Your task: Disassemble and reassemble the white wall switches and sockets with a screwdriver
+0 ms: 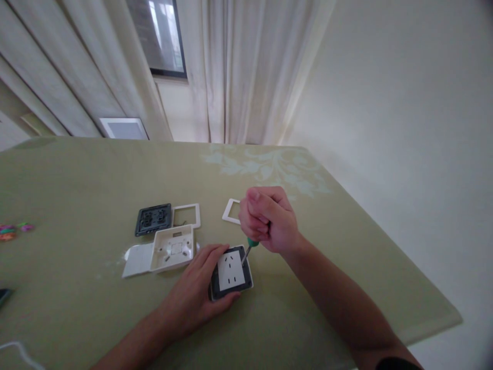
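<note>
My left hand [206, 281] is closed around the left side of a wall socket [232, 271], which has a white face with slots and a dark frame, set in a white box. Wrapped in the fist of my right hand [268, 218] is a screwdriver [252, 242]; only the lower part of its green handle and its metal shaft show. The shaft slants down, its tip at the right edge of the socket's white face. Partly behind my right hand lies a white rectangular frame [230, 211].
Left of my hands lie a dark socket module [153, 219], another white frame [197, 216], an open white back box [173, 249] and a flat white plate [137, 260]. Small colourful items [13, 231] and a white cable [21, 350] are farther left. A wall [404, 154] borders the table's right edge.
</note>
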A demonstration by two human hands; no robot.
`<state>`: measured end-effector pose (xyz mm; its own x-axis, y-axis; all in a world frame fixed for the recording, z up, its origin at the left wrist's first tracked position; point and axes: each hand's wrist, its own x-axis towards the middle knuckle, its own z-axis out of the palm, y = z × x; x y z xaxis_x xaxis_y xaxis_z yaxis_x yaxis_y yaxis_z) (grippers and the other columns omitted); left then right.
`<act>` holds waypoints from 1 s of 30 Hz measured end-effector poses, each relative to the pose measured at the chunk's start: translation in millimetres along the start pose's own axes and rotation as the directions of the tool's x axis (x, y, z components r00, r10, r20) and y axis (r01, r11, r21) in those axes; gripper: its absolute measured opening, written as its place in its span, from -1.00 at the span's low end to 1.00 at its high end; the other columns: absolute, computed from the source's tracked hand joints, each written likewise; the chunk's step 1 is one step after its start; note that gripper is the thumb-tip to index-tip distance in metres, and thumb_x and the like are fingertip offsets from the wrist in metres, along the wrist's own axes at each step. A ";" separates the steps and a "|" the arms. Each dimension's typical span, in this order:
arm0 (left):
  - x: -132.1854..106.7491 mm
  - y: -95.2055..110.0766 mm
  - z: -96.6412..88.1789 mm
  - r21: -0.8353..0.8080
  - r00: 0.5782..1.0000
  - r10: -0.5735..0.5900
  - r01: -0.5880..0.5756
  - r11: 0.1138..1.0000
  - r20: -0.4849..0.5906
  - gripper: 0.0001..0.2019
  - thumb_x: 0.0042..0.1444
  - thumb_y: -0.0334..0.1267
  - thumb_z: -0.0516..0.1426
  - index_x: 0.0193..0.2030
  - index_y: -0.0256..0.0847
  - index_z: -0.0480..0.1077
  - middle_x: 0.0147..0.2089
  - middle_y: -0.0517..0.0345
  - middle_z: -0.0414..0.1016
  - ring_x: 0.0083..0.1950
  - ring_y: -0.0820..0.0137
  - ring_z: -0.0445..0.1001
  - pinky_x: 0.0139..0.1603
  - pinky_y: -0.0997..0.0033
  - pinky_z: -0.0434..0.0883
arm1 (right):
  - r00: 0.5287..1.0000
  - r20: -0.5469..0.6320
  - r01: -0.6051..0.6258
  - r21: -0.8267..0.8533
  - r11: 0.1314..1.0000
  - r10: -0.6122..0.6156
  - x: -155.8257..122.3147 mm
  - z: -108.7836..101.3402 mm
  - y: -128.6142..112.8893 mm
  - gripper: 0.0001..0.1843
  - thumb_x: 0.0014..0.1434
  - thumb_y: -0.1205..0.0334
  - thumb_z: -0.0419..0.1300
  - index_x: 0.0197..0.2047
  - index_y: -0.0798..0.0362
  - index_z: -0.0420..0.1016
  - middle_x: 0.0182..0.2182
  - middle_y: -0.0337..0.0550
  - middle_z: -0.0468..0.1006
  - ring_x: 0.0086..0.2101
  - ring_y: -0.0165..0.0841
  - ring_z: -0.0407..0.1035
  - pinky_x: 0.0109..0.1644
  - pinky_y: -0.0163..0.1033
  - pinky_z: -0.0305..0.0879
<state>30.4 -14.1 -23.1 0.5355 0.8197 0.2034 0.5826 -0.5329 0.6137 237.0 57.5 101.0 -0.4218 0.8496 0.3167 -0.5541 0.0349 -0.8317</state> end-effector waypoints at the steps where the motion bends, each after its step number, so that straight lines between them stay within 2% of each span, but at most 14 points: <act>1: -0.4 0.0 -0.4 0.000 1.000 0.002 -0.002 1.000 0.003 -0.18 0.25 -0.10 0.36 0.53 0.01 0.07 0.42 -0.11 0.40 0.39 -0.04 0.48 0.38 -0.11 0.53 | 1.000 -0.004 -0.014 0.008 1.000 0.014 1.5 -1.0 1.9 -0.39 0.41 -0.01 0.34 -0.57 0.02 0.20 -0.70 -0.46 0.14 -0.74 -0.61 -0.09 -0.73 -0.46 -0.16; 8: -2.5 -1.9 0.0 -0.024 1.000 -0.007 0.007 1.000 0.015 -0.18 0.26 -0.08 0.35 0.55 0.03 0.06 0.44 -0.10 0.37 0.41 -0.04 0.45 0.40 -0.11 0.51 | 0.999 0.023 -0.038 0.034 0.999 0.037 3.0 -4.6 5.9 -0.41 0.43 0.01 0.33 -0.55 0.02 0.22 -0.69 -0.46 0.16 -0.73 -0.61 -0.07 -0.72 -0.45 -0.13; 13: -0.9 -0.2 -2.2 -0.029 1.000 -0.005 0.006 1.000 0.021 -0.20 0.27 -0.08 0.35 0.53 0.02 0.07 0.43 -0.10 0.38 0.40 -0.03 0.45 0.39 -0.11 0.51 | 0.988 0.153 -0.036 0.045 0.998 0.028 0.1 -6.7 4.4 -0.42 0.46 0.08 0.30 -0.56 0.02 0.22 -0.69 -0.44 0.17 -0.71 -0.60 -0.04 -0.68 -0.45 -0.09; 21: 1.2 -0.2 -5.4 -0.027 1.000 0.017 -0.016 1.000 0.018 -0.22 0.26 -0.10 0.36 0.51 0.02 0.08 0.39 -0.10 0.39 0.34 -0.02 0.49 0.33 -0.08 0.55 | 0.915 0.402 -0.026 0.134 0.991 -0.030 -4.0 -17.0 3.5 -0.48 0.46 0.28 0.22 -0.55 0.03 0.22 -0.68 -0.42 0.17 -0.69 -0.58 0.04 -0.61 -0.41 -0.06; 27: 0.2 -2.1 -4.6 -0.038 1.000 0.020 -0.019 0.999 0.011 -0.26 0.25 -0.05 0.37 0.47 0.04 0.15 0.36 -0.03 0.45 0.32 -0.05 0.50 0.31 -0.11 0.57 | 0.852 0.509 -0.121 -0.030 0.992 0.119 -14.4 -14.0 1.4 -0.56 0.37 0.26 0.32 -0.53 0.04 0.33 -0.65 -0.39 0.24 -0.65 -0.54 0.08 -0.56 -0.34 0.01; 30: 1.3 -1.2 -6.2 -0.050 1.000 0.019 -0.017 0.999 0.022 -0.29 0.26 -0.03 0.36 0.45 0.05 0.19 0.35 -0.02 0.46 0.30 -0.05 0.52 0.29 -0.13 0.57 | 0.848 0.518 -0.123 -0.016 0.992 0.113 -14.4 -11.5 4.3 -0.57 0.39 0.25 0.30 -0.52 0.03 0.33 -0.64 -0.39 0.24 -0.64 -0.52 0.10 -0.55 -0.33 0.02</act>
<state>26.6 -11.1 -18.9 0.5593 0.8049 0.1982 0.5418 -0.5359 0.6475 249.0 51.5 87.6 -0.7921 0.4517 0.4105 -0.4867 -0.0616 -0.8714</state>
